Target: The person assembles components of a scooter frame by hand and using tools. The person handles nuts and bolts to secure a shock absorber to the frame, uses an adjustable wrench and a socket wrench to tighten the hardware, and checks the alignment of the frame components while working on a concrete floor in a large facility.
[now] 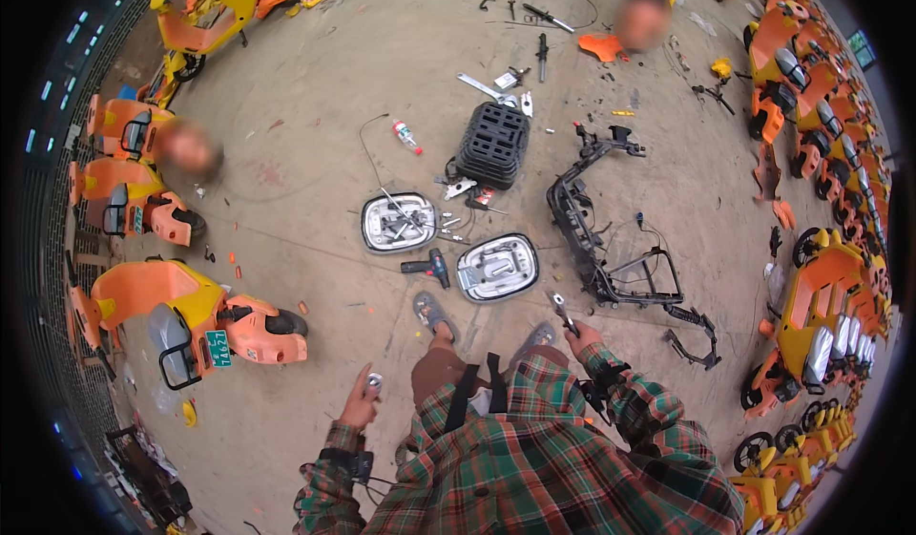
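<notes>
Concrete floor (315,177) of a large hall, littered w/ loose parts. Nearest: worker's L hand (359,401), raised to the side, fingers closed round a small silver item (375,381), type n/c (partly hidden). R hand (585,338) opposite, fingers clamped on the handle of a silver-headed wrench (559,302), head pointing fwd, clear of everything. Open footwear (437,317) below: a slack grip could drop the wrench on toes. Just ahead, cordless drill (426,267) on floor, beside right-hand tray (535,266); trip risk if the worker steps fwd w/o looking. Left-hand tray (365,225) has a cable (392,201) across it; a snagged foot could spill small hardware. To R, bare black frame (584,249) lies on floor; projecting ends could catch a shin. Further: black crate stack (491,144), bottle (406,137) on its side, probable roll hazard if kicked. Far end: co-worker (643,20) near orange panel (599,47).
</notes>
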A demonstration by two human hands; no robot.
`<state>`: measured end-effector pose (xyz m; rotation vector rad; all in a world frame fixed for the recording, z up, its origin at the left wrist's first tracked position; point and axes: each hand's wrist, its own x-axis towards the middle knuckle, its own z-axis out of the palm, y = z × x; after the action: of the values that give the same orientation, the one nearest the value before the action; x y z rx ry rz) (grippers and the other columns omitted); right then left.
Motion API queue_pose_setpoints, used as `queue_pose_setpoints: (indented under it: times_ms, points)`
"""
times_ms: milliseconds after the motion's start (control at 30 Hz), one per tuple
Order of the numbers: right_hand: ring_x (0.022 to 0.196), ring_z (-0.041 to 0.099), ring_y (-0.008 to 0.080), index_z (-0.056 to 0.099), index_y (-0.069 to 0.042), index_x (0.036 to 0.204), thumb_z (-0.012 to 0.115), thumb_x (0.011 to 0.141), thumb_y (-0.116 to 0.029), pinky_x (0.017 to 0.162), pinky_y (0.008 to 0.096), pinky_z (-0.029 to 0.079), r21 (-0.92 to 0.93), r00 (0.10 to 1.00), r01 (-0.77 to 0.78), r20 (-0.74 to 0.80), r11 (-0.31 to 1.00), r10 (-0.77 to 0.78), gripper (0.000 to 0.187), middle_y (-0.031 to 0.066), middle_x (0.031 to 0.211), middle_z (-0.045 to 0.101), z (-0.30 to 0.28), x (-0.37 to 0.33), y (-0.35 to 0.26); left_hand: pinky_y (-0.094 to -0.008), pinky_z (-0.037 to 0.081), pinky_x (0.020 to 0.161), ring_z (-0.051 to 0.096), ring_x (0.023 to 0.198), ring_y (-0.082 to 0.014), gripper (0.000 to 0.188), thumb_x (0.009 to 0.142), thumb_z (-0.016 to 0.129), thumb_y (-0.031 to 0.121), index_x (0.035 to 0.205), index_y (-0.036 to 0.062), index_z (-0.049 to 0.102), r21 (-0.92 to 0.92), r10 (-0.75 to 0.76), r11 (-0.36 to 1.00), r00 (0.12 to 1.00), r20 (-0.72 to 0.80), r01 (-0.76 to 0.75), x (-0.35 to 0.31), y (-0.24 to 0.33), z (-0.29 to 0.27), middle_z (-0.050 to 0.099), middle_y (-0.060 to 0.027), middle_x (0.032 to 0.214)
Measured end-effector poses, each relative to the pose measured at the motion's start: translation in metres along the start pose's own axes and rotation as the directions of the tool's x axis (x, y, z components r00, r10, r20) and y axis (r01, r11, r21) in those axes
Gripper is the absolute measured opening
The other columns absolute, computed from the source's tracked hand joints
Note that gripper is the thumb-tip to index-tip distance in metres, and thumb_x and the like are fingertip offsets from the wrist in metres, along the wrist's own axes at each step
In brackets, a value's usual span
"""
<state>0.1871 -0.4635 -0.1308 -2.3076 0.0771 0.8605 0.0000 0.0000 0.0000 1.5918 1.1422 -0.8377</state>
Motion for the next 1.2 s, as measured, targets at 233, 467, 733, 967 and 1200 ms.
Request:
queue_pose_setpoints:
  times_ms: [233,467,733,967,1200]
  points:
    - [0.098,0.056,0.0358,0.051,-0.007,0.122,0.058,0.077,-0.009,0.085,0.039,0.045,0.135,0.939,0.343,-0.017,0.93,-0.344,0.046,0.0195,0.106,0.057,0.088,0.006,-0.239,-0.0209,0.042,0.072,0.049,0.085,-0.0093,0.057,0.085,0.064,0.027,0.134,0.0117,0.04,-0.271,0.517,0.855,0.757,0.4,-0.441,0.077,0.105,0.018,0.05,0.0003,0.09]
    - [0.095,0.057,0.0295,0.062,-0.002,0.101,0.059,0.078,-0.001,0.083,0.0367,0.044,0.259,0.788,0.569,0.101,0.78,-0.608,0.024,0.0133,0.1,0.061,0.121,0.057,-0.296,-0.0181,0.033,0.045,0.044,0.06,-0.0049,0.042,0.089,0.053,0.023,0.128,0.0107,0.042,-0.828,0.373,0.561,0.894,0.249,-0.003,0.173,0.093,0.042,0.055,-0.0051,0.096]
    - [0.07,0.064,0.0259,0.062,-0.006,0.105,0.052,0.087,-0.019,0.065,0.0338,0.05,0.103,0.999,0.051,-0.013,0.993,-0.05,0.024,0.0145,0.079,0.066,0.239,0.341,-0.072,-0.0212,0.034,0.044,0.041,0.055,-0.0083,0.071,0.077,0.047,-0.005,0.139,0.0186,0.022,-0.939,0.227,0.292,0.94,0.255,0.184,0.32,0.085,0.092,0.054,-0.0095,0.09]
    - [0.089,0.057,0.0334,0.059,-0.005,0.103,0.061,0.081,-0.022,0.077,0.0423,0.044,-0.391,0.836,0.465,-0.101,0.794,-0.54,0.029,0.0145,0.092,0.061,0.338,0.519,-0.043,-0.02,0.039,0.062,0.048,0.07,-0.0078,0.068,0.081,0.055,-0.004,0.14,0.0085,0.024,-0.783,0.337,0.62,0.885,0.322,0.05,0.377,0.071,0.115,0.055,-0.0066,0.089]
    - [0.095,0.055,0.0277,0.06,-0.011,0.098,0.069,0.074,-0.022,0.081,0.0402,0.039,-0.519,0.948,0.291,0.043,0.804,-0.316,0.028,0.0093,0.094,0.059,0.375,0.553,-0.023,-0.0209,0.039,0.065,0.047,0.073,-0.0088,0.071,0.081,0.055,-0.005,0.141,0.0101,0.021,-0.79,0.142,0.591,0.942,0.303,0.164,0.377,0.048,0.109,0.055,-0.0077,0.089]
